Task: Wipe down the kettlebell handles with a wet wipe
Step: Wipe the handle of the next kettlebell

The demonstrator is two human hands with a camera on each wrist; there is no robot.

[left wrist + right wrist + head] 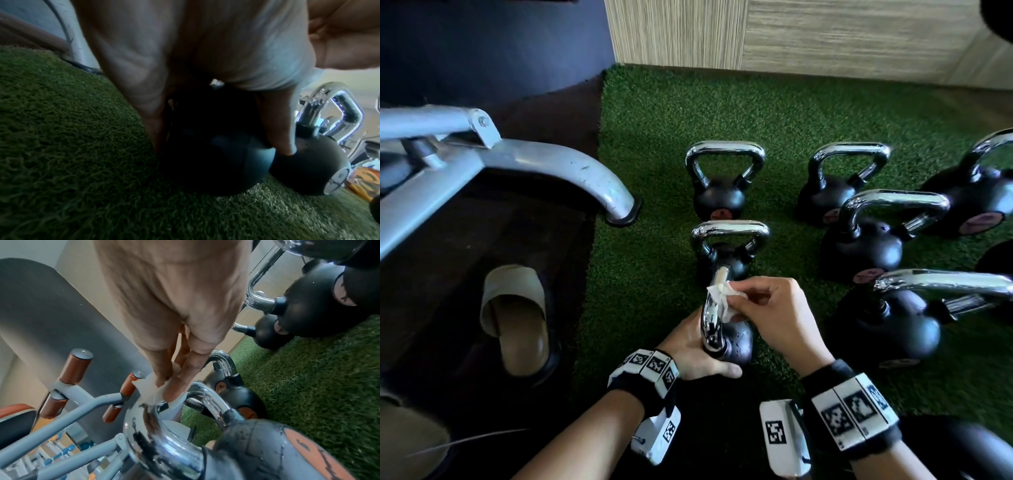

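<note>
Head view, from left to right: the left hand (697, 346) curls its fingers and thumb round the black ball of the small chrome-handled kettlebell (736, 342), which sits on the green artificial turf (654, 267), though the left wrist view is too dark to show exactly how the fingers lie. Just above that grip, the right hand (774, 315) pinches a crumpled white wet wipe (717, 296) against the polished chrome handle (710, 322). Beyond and right of both hands, more black kettlebells (859, 246) stand upright on the turf.
</note>
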